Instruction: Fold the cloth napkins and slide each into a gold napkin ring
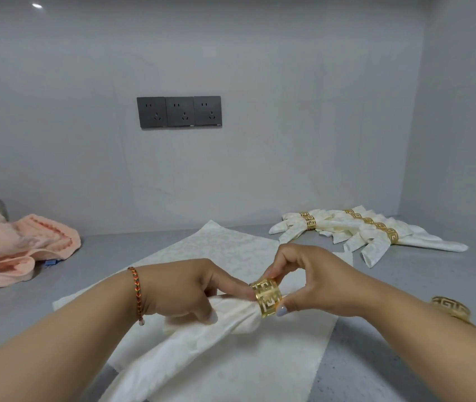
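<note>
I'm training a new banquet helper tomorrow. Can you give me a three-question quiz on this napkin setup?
1. True or false: the right hand pinches the ring.
2. Which hand grips the gathered napkin? A) left B) right
3. What lies under that napkin?

Key:
1. True.
2. A, the left hand.
3. A flat napkin on the counter.

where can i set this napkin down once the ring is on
Bare counter lies between the peach towel and the flat napkin. The right back corner is crowded with finished napkins; a spare gold ring sits beside the right arm.
</note>
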Motion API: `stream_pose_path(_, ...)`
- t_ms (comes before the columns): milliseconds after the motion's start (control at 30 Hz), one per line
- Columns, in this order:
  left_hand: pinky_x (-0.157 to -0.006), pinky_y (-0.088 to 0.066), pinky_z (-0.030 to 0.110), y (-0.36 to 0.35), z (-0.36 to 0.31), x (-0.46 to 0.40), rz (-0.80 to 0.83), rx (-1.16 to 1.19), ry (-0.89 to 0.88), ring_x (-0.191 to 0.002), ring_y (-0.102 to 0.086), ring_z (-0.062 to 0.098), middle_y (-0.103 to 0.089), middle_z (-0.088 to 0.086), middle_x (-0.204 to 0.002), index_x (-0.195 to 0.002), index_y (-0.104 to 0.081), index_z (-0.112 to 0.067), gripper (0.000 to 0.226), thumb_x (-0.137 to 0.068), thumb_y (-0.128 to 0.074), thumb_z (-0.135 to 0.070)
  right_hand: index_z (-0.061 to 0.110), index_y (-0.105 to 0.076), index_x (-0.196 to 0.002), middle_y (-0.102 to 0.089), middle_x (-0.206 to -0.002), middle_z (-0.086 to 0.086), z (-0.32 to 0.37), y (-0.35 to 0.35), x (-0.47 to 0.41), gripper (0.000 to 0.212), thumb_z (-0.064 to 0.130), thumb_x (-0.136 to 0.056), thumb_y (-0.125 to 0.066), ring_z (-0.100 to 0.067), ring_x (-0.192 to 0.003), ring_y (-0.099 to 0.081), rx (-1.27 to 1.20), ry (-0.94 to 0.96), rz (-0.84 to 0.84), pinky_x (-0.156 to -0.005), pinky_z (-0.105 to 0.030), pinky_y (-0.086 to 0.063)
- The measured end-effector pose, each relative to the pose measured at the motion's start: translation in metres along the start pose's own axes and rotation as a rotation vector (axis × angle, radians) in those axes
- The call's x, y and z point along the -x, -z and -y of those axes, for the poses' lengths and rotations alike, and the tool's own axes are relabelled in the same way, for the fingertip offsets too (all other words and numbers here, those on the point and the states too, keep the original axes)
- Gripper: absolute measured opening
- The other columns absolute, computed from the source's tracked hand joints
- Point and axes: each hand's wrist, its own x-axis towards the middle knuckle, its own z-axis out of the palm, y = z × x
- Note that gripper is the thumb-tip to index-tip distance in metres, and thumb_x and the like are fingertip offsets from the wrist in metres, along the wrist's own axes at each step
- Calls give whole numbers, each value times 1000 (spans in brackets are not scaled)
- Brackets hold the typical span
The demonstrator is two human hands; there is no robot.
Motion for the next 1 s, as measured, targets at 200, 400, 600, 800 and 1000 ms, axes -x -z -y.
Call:
stream_pose_path(200, -98, -48, 49, -4, 8, -7, -176, 219, -127, -110, -61, 38, -68, 10, -116, -105, -74, -40, 51, -69, -65, -4, 15, -60, -97, -74, -95, 7, -13, -2, -2, 45, 2, -63, -87, -6, -90, -68, -136, -21, -34, -84, -21, -53)
stream_pose_path(400, -89, -53, 44, -5, 9, -8, -287, 276, -175, -103, -64, 39, -73, 11, -106, -96, -78, -31, 47, -75, -67, 9, 26, -60, -108, -70, -103, 6, -16, -13, -5, 43, 21, -72, -82, -6, -93, -66, -290, -94, -53, -87, -21, -51)
stream_pose_path(600, -66, -42, 36, -2, 11, -11, -372, 256, -172, -70, -50, 24, -61, 24, -85, -78, -69, -31, 23, -64, -73, -13, 15, -56, -81, -53, -64, 17, -20, -33, -6, 33, 45, -94, -49, 1, -59, -53, -187, -241, -152, -64, -24, -40)
stream_pose_path(800, -73, -48, 24, 0, 6, -24, -193, 370, -37, -80, -60, 9, -66, -3, -107, -108, -63, -32, 50, -62, -72, -17, 11, -57, -72, -51, -62, 3, -31, -42, -11, 34, 39, -90, -60, -11, -61, -43, -422, -273, -270, -64, -29, -31)
stream_pose_path(1000, -79, -43, 31, -7, -14, -42, -190, 399, -2, -82, -58, 18, -67, 5, -92, -98, -73, -14, 57, -62, -73, -59, 15, -56, -68, -49, -57, 10, -28, -46, -14, 31, 32, -93, -60, -9, -58, -42, -376, -252, -304, -61, -28, -30)
